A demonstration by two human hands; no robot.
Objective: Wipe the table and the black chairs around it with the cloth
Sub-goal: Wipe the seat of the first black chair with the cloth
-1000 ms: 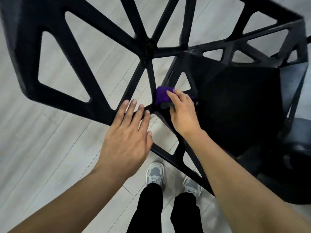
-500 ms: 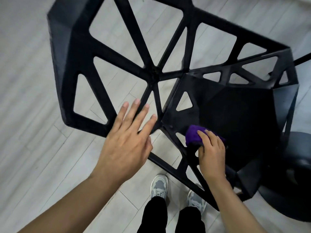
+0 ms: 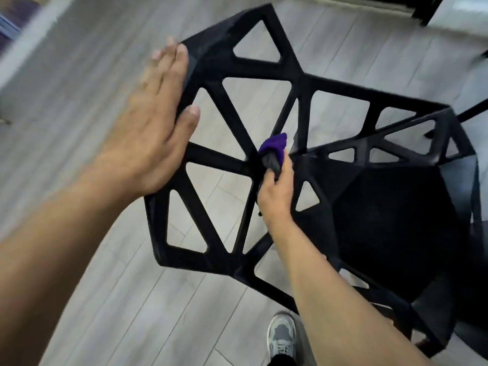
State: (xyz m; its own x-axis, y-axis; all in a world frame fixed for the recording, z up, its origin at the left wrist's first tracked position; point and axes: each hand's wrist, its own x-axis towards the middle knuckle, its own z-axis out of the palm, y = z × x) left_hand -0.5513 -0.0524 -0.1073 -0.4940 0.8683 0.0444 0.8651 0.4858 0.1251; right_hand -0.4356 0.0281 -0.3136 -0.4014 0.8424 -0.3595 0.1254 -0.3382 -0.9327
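A black chair (image 3: 303, 83) with a lattice back of triangular holes fills the middle of the view, its dark seat (image 3: 390, 220) to the right. My left hand (image 3: 153, 128) lies flat with fingers together against the back's upper left edge. My right hand (image 3: 274, 196) grips a purple cloth (image 3: 273, 143) and presses it on the hub where the back's struts meet.
Grey wood-plank floor (image 3: 105, 299) lies all around. My grey shoe (image 3: 281, 336) stands below the chair. A white surface with a dark leg (image 3: 425, 11) shows at the top right corner. A pale blurred edge (image 3: 29, 43) runs along the top left.
My right hand has carried the cloth from the seat's front left up to the hub of the back. My left hand has slid from the lower struts to the back's outer edge.
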